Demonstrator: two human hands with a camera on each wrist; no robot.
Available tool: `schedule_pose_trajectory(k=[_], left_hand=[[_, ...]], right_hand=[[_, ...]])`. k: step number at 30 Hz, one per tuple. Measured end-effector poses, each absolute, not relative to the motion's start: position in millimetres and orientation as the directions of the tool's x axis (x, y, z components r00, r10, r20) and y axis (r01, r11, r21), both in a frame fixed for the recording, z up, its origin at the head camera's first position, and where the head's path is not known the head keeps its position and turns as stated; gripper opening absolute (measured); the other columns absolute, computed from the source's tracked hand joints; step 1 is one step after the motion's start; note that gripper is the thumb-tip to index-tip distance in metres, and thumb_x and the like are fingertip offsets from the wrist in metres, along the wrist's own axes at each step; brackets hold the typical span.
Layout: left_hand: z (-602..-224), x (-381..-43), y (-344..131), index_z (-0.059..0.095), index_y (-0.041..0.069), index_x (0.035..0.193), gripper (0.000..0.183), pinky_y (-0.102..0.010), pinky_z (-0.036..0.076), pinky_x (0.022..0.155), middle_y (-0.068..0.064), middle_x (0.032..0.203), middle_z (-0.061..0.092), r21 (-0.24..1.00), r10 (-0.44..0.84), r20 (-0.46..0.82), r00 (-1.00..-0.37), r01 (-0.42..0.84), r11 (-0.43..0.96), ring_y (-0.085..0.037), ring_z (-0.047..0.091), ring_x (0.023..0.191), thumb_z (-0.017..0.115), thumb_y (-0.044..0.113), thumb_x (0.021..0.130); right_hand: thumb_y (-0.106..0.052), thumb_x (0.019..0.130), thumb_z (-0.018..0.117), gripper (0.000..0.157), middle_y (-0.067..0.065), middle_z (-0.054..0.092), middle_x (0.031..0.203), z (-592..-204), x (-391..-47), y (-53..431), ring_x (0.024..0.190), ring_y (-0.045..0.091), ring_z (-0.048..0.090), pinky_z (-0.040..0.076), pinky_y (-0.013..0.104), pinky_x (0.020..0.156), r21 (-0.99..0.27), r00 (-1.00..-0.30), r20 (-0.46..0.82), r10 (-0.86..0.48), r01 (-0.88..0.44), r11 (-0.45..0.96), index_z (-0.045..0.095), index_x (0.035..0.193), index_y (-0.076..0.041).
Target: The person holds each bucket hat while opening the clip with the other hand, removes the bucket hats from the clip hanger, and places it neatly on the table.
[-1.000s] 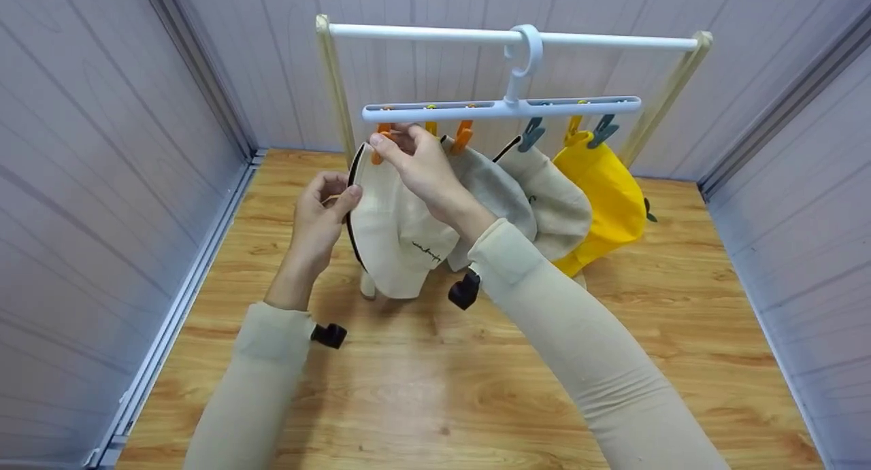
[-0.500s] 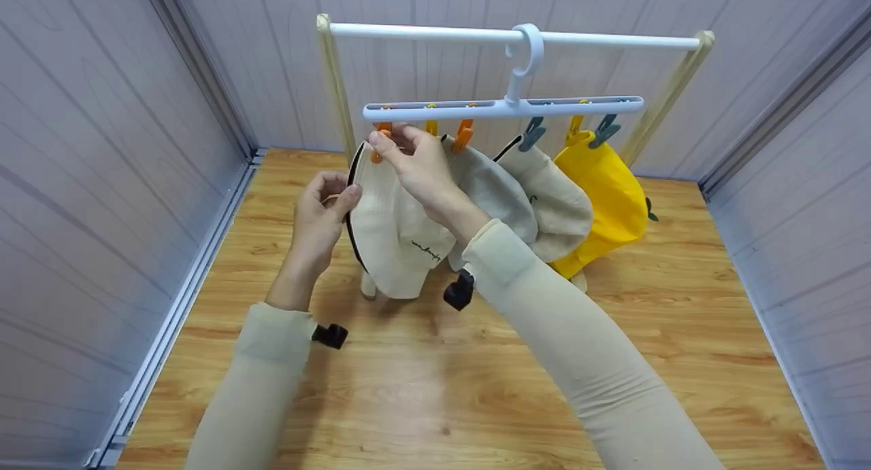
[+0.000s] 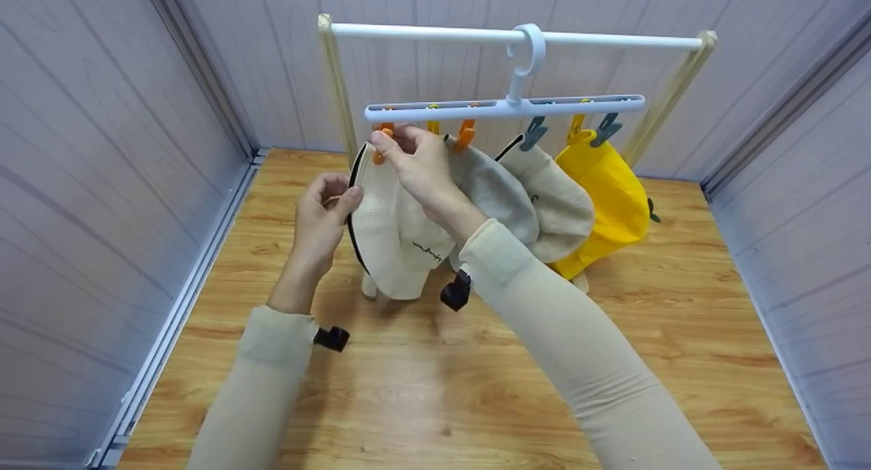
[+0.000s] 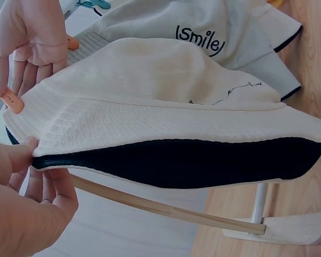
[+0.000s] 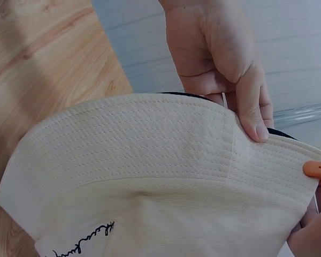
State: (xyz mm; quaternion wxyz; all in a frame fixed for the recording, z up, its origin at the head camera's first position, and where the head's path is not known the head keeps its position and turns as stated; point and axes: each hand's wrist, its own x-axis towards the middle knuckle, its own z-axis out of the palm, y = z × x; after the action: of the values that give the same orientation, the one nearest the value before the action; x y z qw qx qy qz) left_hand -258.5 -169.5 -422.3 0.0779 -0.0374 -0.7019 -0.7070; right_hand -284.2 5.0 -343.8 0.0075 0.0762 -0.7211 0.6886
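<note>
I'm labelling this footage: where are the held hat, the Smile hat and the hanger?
Held hat [image 5: 160,152], right wrist view: its brim.
Smile hat [image 4: 201,40], left wrist view: its lettering.
Hanger [image 3: 505,109], head view: its bar.

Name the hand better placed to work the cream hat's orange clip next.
Probably the right hand: it already holds the orange clip, while the left hand pinches the cream hat's brim.

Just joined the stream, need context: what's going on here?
A person's left hand pinches the brim of a cream hat, while their right hand grips the orange clip on that brim, at the left end of a white hanger. A gray hat, a beige hat and a yellow hat hang clipped farther along it. The hanger is hooked over a white bar.
</note>
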Motion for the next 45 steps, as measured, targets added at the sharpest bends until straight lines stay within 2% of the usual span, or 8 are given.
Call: schedule_pose_trajectory(k=[16,28,36,45], left_hand=[[-423,-256,-171,0.064,0.005,0.116,0.015,-0.025,0.054,0.077,-0.006,0.107,0.061,0.987,-0.054,0.162,-0.985,0.163,-0.006,-0.017,0.062,0.090,0.070,0.010,0.104],[-421,-257,-172,0.063,0.004,0.115,0.015,-0.024,0.053,0.076,-0.005,0.105,0.061,0.986,-0.064,0.169,-0.984,0.169,-0.001,-0.015,0.061,0.088,0.070,0.006,0.102],[-419,-258,-174,0.063,0.004,0.115,0.014,-0.024,0.053,0.076,-0.005,0.105,0.061,0.987,-0.055,0.159,-0.986,0.160,-0.007,-0.016,0.061,0.089,0.070,0.006,0.103],[-419,-260,-177,0.063,0.005,0.117,0.016,-0.024,0.055,0.076,-0.005,0.106,0.061,0.988,-0.019,0.153,-0.988,0.153,-0.013,-0.016,0.062,0.090,0.070,0.009,0.103]], right_hand=[[-0.025,0.103,0.073,0.031,0.001,0.080,0.113,-341,-284,1,0.108,0.009,0.073,0.055,0.022,0.099,-0.993,-0.994,0.107,-0.026,-0.108,0.042,0.075,0.127,-0.006],[-0.016,0.101,0.074,0.029,0.006,0.081,0.110,-339,-286,-3,0.105,0.013,0.075,0.057,0.024,0.095,-0.995,-0.995,0.095,0.012,-0.095,-0.022,0.076,0.125,0.001],[-0.016,0.101,0.073,0.031,0.004,0.080,0.111,-338,-286,-4,0.105,0.012,0.075,0.057,0.022,0.095,-0.997,-0.997,0.070,0.029,-0.071,-0.039,0.074,0.128,0.001],[-0.011,0.101,0.073,0.025,0.008,0.081,0.107,-337,-288,-6,0.103,0.015,0.077,0.059,0.023,0.093,-0.996,-0.996,0.065,0.069,-0.069,-0.061,0.078,0.122,0.001]])
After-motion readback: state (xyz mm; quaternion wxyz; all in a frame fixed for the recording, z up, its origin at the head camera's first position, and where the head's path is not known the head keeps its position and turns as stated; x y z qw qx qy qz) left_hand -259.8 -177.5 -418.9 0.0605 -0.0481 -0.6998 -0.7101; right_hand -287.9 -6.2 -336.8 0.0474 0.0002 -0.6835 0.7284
